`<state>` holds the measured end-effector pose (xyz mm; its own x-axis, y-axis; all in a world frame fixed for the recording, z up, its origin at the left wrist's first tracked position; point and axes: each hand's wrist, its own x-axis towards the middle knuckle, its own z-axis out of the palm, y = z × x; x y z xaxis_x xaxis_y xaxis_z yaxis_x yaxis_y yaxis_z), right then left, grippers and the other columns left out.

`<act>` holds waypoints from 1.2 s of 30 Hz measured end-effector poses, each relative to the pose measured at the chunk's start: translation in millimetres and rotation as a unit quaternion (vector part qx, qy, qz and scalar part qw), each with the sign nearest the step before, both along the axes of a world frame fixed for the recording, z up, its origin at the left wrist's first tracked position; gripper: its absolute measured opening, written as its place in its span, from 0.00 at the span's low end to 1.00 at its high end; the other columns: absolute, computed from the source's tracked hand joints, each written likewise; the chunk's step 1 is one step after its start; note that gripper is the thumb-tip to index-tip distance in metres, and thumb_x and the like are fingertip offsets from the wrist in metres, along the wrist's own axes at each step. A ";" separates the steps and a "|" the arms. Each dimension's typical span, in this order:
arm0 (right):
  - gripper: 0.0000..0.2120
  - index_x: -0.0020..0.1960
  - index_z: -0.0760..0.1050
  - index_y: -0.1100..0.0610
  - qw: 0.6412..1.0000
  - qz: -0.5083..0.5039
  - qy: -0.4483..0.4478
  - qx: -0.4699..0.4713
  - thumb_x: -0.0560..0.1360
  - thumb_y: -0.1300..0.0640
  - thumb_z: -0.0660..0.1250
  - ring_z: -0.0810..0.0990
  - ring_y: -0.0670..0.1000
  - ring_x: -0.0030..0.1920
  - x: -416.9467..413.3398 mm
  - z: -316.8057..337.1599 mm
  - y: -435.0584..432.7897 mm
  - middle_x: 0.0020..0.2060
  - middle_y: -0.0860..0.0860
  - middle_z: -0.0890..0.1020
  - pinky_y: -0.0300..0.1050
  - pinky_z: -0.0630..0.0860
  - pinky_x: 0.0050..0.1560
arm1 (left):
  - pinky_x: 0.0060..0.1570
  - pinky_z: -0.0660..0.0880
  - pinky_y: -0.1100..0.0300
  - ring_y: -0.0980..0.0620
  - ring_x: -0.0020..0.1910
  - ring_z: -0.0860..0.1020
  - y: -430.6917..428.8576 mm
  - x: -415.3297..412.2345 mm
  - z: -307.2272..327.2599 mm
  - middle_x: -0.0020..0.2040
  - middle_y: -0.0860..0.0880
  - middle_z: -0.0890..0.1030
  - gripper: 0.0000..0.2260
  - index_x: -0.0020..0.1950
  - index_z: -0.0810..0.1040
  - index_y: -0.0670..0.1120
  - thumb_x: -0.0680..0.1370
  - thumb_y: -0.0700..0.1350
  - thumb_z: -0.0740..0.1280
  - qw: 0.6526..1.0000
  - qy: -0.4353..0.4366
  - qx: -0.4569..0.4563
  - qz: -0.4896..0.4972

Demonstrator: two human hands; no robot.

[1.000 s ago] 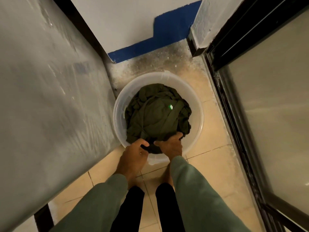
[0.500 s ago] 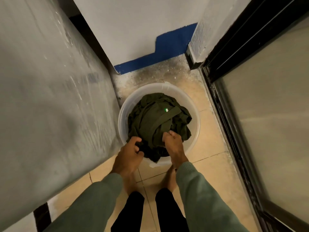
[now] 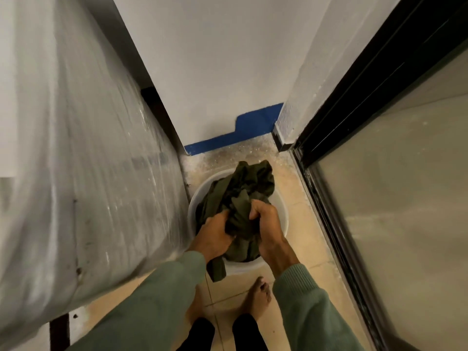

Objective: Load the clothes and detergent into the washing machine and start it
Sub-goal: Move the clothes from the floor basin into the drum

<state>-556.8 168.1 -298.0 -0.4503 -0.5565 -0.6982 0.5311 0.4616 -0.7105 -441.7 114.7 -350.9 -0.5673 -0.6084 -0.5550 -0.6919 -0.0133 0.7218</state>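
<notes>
A bundle of dark green clothes [image 3: 243, 188] is raised partly out of a translucent white plastic basin [image 3: 279, 206] standing on the tiled floor. My left hand [image 3: 215, 236] grips the bundle's left side. My right hand [image 3: 266, 221] grips its right side, fingers curled into the fabric. A strip of the cloth hangs over the basin's near rim. The large grey-white surface [image 3: 88, 173] wrapped in plastic film on my left may be the washing machine; its door and controls are out of sight. No detergent is visible.
A white wall with a blue base strip [image 3: 233, 140] closes the far end. A black-framed glass sliding door [image 3: 379, 198] runs along the right. My bare feet [image 3: 255, 297] stand on beige tiles just before the basin. The passage is narrow.
Both hands have closed on the clothes and lifted them up out of the basin. The view has tilted upward, showing more wall.
</notes>
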 end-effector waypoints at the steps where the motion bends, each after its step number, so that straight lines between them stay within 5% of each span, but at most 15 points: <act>1: 0.02 0.27 0.69 0.55 1.000 -0.007 -0.007 -0.004 0.56 0.56 0.61 0.75 0.55 0.40 -1.2 6.0 5.4 0.33 0.56 0.75 0.53 0.77 0.45 | 0.68 0.69 0.44 0.44 0.67 0.73 0.6 0.7 7.7 0.65 0.46 0.77 0.18 0.68 0.72 0.53 0.78 0.43 0.65 1.000 -0.004 -0.004 -0.006; 5: 0.06 0.29 0.67 0.51 0.999 0.033 -0.005 -0.014 0.63 0.57 0.62 0.72 0.46 0.33 -12.6 30.5 28.1 0.27 0.45 0.73 0.38 0.70 0.33 | 0.62 0.73 0.42 0.40 0.58 0.75 -0.8 4.0 48.0 0.58 0.41 0.77 0.16 0.57 0.74 0.52 0.76 0.34 0.58 1.000 -0.012 -0.018 -0.019; 9: 0.11 0.33 0.67 0.54 0.996 0.088 0.016 -0.002 0.71 0.67 0.60 0.72 0.48 0.36 -25.2 58.0 36.3 0.29 0.46 0.73 0.41 0.71 0.33 | 0.52 0.74 0.46 0.42 0.46 0.75 -3.8 -2.6 89.0 0.46 0.42 0.76 0.14 0.45 0.70 0.53 0.74 0.32 0.58 0.999 0.020 -0.035 -0.006; 12: 0.10 0.46 0.71 0.55 0.984 0.178 0.008 0.004 0.70 0.68 0.65 0.79 0.53 0.45 -33.6 80.6 38.8 0.42 0.52 0.79 0.46 0.79 0.38 | 0.41 0.72 0.50 0.38 0.41 0.74 -4.8 -6.6 117.2 0.42 0.37 0.74 0.11 0.44 0.70 0.47 0.74 0.31 0.58 0.998 0.041 -0.042 -0.003; 16: 0.40 0.69 0.61 0.50 0.944 0.321 0.068 0.043 0.63 0.65 0.75 0.78 0.56 0.56 -45.7 103.3 35.3 0.58 0.53 0.76 0.49 0.82 0.50 | 0.43 0.72 0.55 0.46 0.41 0.75 -5.9 -11.1 158.9 0.40 0.45 0.75 0.12 0.41 0.71 0.48 0.75 0.31 0.61 0.995 0.065 -0.069 0.013; 19: 0.57 0.77 0.50 0.49 0.874 0.441 0.191 0.069 0.58 0.56 0.82 0.66 0.56 0.69 -40.0 117.9 26.1 0.69 0.53 0.65 0.53 0.71 0.67 | 0.45 0.74 0.61 0.51 0.42 0.75 -2.4 -23.5 197.2 0.40 0.50 0.75 0.14 0.39 0.71 0.50 0.75 0.32 0.64 0.993 0.078 -0.086 0.011; 21: 0.45 0.72 0.63 0.49 0.860 0.424 0.279 0.041 0.61 0.52 0.81 0.69 0.54 0.67 -33.6 126.5 21.1 0.66 0.53 0.69 0.56 0.70 0.68 | 0.45 0.74 0.64 0.53 0.42 0.75 1.4 -34.1 220.4 0.39 0.52 0.74 0.14 0.38 0.71 0.51 0.75 0.32 0.65 0.991 0.101 -0.091 0.011; 23: 0.19 0.55 0.75 0.47 0.885 0.315 0.341 -0.034 0.68 0.57 0.76 0.79 0.45 0.53 -30.7 138.9 16.8 0.50 0.46 0.79 0.48 0.78 0.56 | 0.46 0.76 0.63 0.52 0.45 0.76 0.8 -39.9 245.4 0.41 0.52 0.75 0.12 0.40 0.72 0.49 0.74 0.32 0.66 0.987 0.124 -0.100 0.017; 24: 0.13 0.50 0.75 0.46 0.892 0.273 0.357 -0.052 0.71 0.59 0.73 0.80 0.43 0.47 -29.1 149.0 15.2 0.44 0.42 0.80 0.42 0.79 0.50 | 0.47 0.77 0.61 0.51 0.47 0.77 -2.5 -39.9 257.1 0.43 0.51 0.76 0.12 0.42 0.73 0.48 0.74 0.31 0.67 0.986 0.133 -0.101 0.016; 28: 0.11 0.46 0.79 0.52 0.903 0.200 0.365 -0.102 0.72 0.68 0.69 0.80 0.38 0.38 -35.3 192.9 4.9 0.36 0.39 0.82 0.29 0.75 0.37 | 0.40 0.80 0.57 0.49 0.44 0.80 -32.3 -24.2 302.3 0.48 0.47 0.79 0.24 0.51 0.75 0.53 0.70 0.24 0.66 0.983 0.181 -0.010 -0.038; 31: 0.05 0.41 0.78 0.62 0.901 0.195 0.379 -0.078 0.74 0.68 0.66 0.79 0.47 0.37 -55.9 230.2 -1.7 0.34 0.48 0.81 0.50 0.79 0.39 | 0.44 0.79 0.55 0.51 0.43 0.79 -60.1 1.7 321.3 0.47 0.46 0.78 0.31 0.57 0.73 0.62 0.70 0.26 0.66 0.987 0.153 -0.045 -0.004; 33: 0.03 0.42 0.77 0.66 0.896 0.206 0.384 -0.086 0.74 0.67 0.66 0.77 0.52 0.38 -67.8 261.4 -8.3 0.35 0.53 0.79 0.50 0.78 0.39 | 0.56 0.78 0.47 0.46 0.54 0.78 -68.5 18.1 329.4 0.59 0.43 0.75 0.36 0.67 0.65 0.62 0.70 0.31 0.71 0.993 0.090 -0.069 0.017; 36: 0.04 0.43 0.76 0.69 0.876 0.215 0.406 -0.145 0.74 0.67 0.66 0.74 0.49 0.37 -71.9 323.0 -24.3 0.34 0.56 0.78 0.44 0.74 0.34 | 0.71 0.64 0.42 0.43 0.72 0.62 -63.2 22.5 340.3 0.76 0.44 0.59 0.52 0.78 0.48 0.54 0.66 0.38 0.79 0.997 0.036 -0.055 -0.050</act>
<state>-628.7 143.9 25.0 -0.4374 -0.8981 -0.0460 -0.3829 0.2323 -0.8941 -419.2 51.5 -10.6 -0.6636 -0.6015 -0.4448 -0.6328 0.1342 0.7626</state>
